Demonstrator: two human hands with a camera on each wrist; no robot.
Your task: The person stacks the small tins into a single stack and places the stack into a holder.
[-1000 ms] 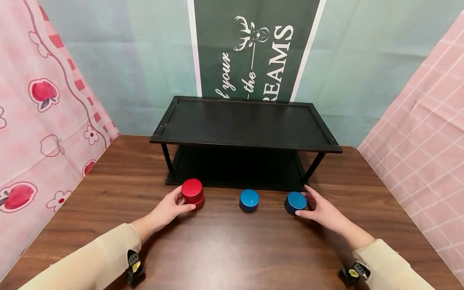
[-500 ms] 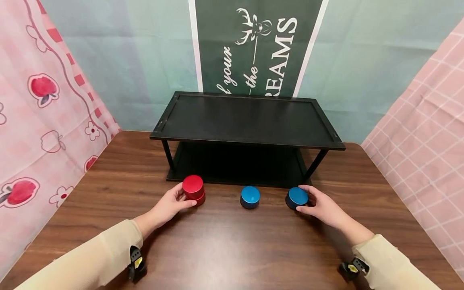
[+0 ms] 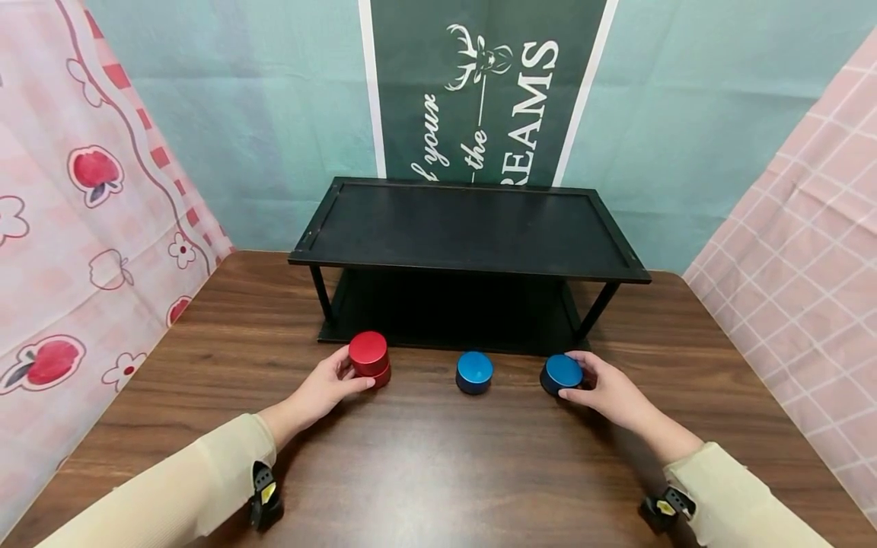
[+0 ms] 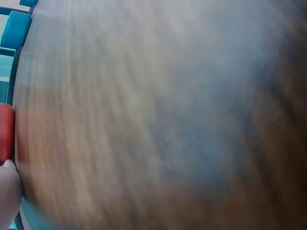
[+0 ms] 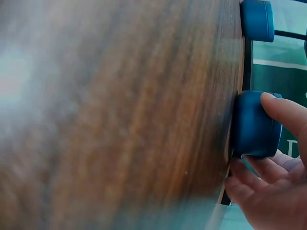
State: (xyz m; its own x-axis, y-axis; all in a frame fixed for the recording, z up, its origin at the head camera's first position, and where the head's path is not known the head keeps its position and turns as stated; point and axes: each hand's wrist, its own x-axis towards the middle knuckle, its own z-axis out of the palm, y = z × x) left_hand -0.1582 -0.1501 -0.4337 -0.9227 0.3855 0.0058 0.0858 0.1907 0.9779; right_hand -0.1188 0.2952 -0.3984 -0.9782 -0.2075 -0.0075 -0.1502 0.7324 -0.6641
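Two round red tins stand one on the other, the upper red tin [image 3: 368,350] sitting slightly off-centre on the lower red tin [image 3: 382,376]. My left hand [image 3: 329,390] holds this stack from the left, thumb at the front of the lower tin. On the right, my right hand [image 3: 612,390] grips a blue round tin [image 3: 563,371] between thumb and fingers. The right wrist view shows the thumb on one side of that tin [image 5: 256,124] and fingers on the other. A second blue tin [image 3: 474,372] stands untouched between the hands.
Just behind the tins stands a black two-level shelf [image 3: 466,228], its lower board near the table surface. The wooden table [image 3: 425,457] extends in front. Patterned cloths hang at the left, back and right.
The fingers of my right hand have drawn in closer round the blue tin. My left hand stays at the red stack. The head view has shifted slightly.
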